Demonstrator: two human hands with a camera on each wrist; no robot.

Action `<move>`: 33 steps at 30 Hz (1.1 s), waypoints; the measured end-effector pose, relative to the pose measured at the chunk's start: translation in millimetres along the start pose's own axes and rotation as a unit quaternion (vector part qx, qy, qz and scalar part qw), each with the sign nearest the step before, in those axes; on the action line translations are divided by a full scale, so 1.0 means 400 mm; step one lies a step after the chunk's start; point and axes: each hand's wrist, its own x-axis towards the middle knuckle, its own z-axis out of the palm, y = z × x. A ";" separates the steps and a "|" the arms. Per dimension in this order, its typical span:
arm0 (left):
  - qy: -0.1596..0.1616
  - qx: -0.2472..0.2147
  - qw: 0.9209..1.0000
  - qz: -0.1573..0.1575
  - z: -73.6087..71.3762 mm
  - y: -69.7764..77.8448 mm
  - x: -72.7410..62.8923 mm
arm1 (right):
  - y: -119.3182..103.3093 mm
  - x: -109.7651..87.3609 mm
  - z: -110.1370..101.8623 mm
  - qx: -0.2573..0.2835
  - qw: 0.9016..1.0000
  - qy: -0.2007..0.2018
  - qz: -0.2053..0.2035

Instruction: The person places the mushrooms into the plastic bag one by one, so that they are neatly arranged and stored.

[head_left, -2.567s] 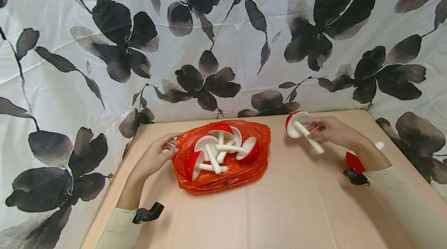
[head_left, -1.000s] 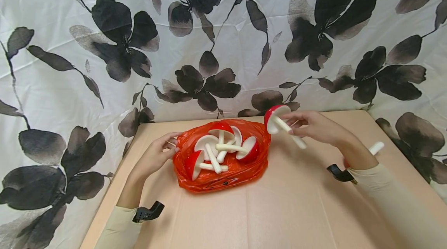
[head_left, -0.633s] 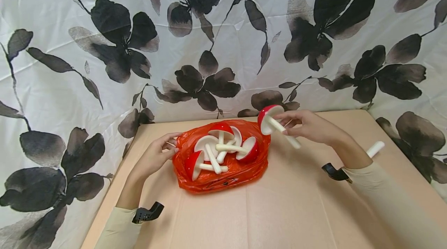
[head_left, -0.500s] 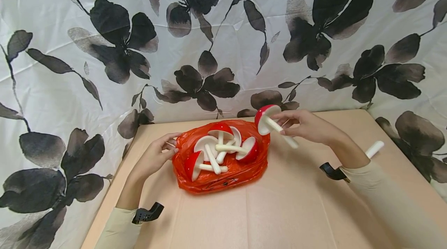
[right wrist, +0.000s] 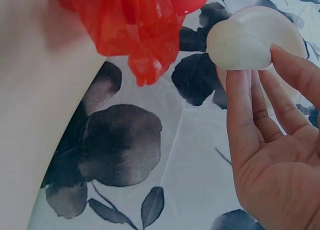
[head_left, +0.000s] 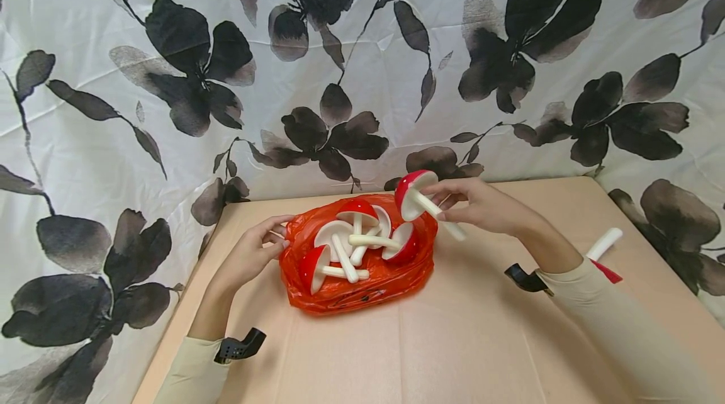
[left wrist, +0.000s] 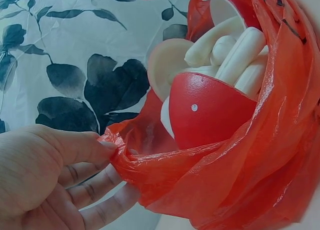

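A red plastic bag point(head_left: 362, 298) lies on the table, its mouth spread, with several red-capped toy mushrooms point(head_left: 341, 246) heaped inside. My left hand point(head_left: 247, 257) pinches the bag's left rim; the left wrist view shows thumb and fingers on the crumpled plastic edge point(left wrist: 117, 149). In my right hand point(head_left: 481, 206), thumb and fingers hold another toy mushroom point(head_left: 409, 201) by its white stem. Its red cap overlaps the bag's right rear edge in the head view. From the right wrist, the stem's pale end point(right wrist: 240, 47) shows between thumb and fingers.
One more toy mushroom point(head_left: 605, 243) lies at the table's right side, partly hidden behind my right sleeve point(head_left: 595, 303). A floral cloth point(head_left: 362, 77) hangs behind the wooden table point(head_left: 453, 341). Each wrist bears a black camera mount.
My right hand has carried its mushroom leftward from the table's right side to the bag's right rear edge. My left hand stays at the bag's left rim.
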 end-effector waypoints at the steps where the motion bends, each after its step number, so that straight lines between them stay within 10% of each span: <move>1: 0.000 0.001 1.000 0.001 0.000 -0.001 0.001 | -0.002 0.003 0.004 0.004 1.000 -0.002 -0.002; 13: 0.007 0.000 1.000 0.010 -0.003 -0.086 0.026 | -0.032 0.051 0.041 0.021 0.999 -0.031 -0.024; 33: 0.006 -0.009 1.000 0.012 -0.008 -0.090 0.027 | -0.062 0.126 0.138 0.047 0.995 -0.075 -0.044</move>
